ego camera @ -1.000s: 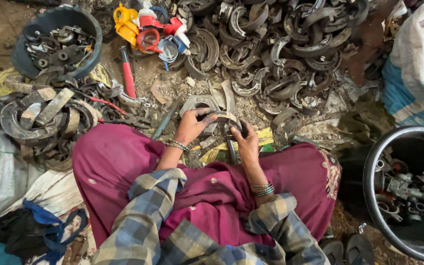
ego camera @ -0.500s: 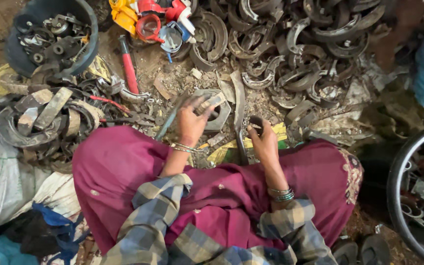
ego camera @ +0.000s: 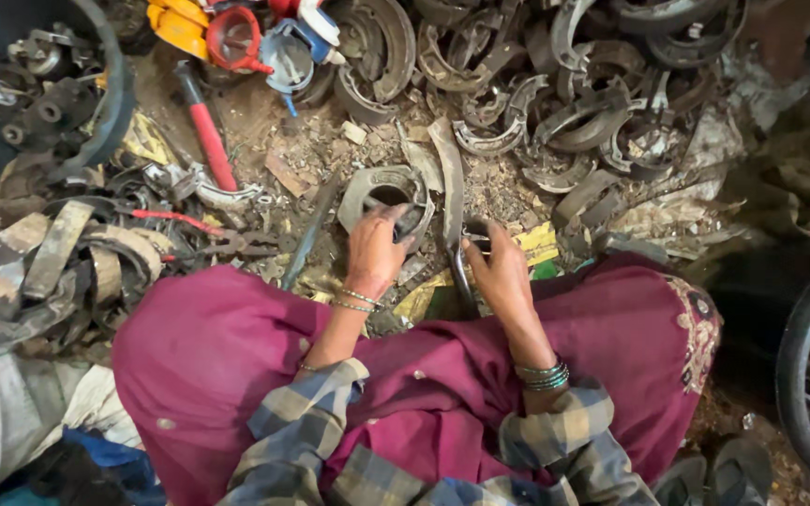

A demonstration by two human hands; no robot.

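My left hand point(ego camera: 374, 251) is closed around a small dark metal piece, right in front of a grey curved brake shoe point(ego camera: 384, 190) lying on the dirty ground. My right hand point(ego camera: 497, 269) grips a thin curved metal bar point(ego camera: 462, 270) that stands just before my knees. Both arms come out of checked sleeves, with bangles at the wrists. A dark pink cloth point(ego camera: 236, 361) covers my lap beneath them.
A big heap of worn brake shoes point(ego camera: 555, 103) fills the far ground. A red-handled tool point(ego camera: 208, 131) lies at the left, near a dark tub of metal parts point(ego camera: 39, 94). Another dark tub's rim point(ego camera: 803, 375) shows at the right. Lining strips point(ego camera: 58, 253) pile at left.
The view has dropped closer to the ground. My hands have stayed at the same spot over the brake shoe, the right one shifting its hold on the curved bar.
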